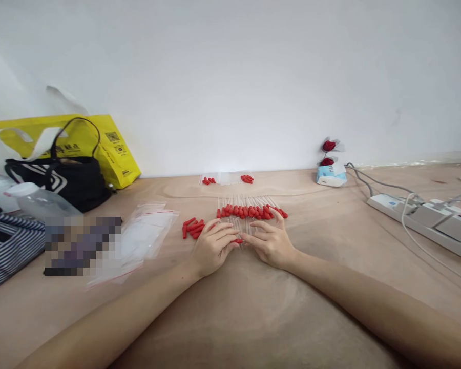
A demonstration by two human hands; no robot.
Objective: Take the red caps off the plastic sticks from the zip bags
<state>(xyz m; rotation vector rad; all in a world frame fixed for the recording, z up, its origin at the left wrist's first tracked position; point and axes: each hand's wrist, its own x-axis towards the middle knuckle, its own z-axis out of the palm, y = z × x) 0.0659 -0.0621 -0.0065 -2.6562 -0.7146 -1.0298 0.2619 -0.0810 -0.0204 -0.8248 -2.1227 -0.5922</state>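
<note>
Via the head cam, I see both hands close together, low over the worktop (230, 318). The left hand (215, 246) is half closed, w/ thumb and fingertips at one small red piece (237, 241). The right hand (272, 241) has its fingers bent, partly open, its tips near the same piece. If either one really pinches it, I cannot tell; the fingers hide too much. This piece lies between the hands, in front of the row of red tips (244, 211) on thin clear sticks (246, 200). More clear sticks show between the hands.

My concerns, in approx. order:

1. The sticks look slim and light, so I think they may roll, esp. if a knuckle pushes the row. The right index finger is v. near it.
2. The red piece is small; w/ a weak or off-centre pinch it could slip and drop among the others, where it is hard to find.
3. The loose red pile (192, 228) is just beside the left hand, so a careless sideways move could scatter it.

The clear bags (148, 238) are farther left, near the left forearm; a sleeve-less arm could maybe drag one, but risk is low, IMO.
</note>
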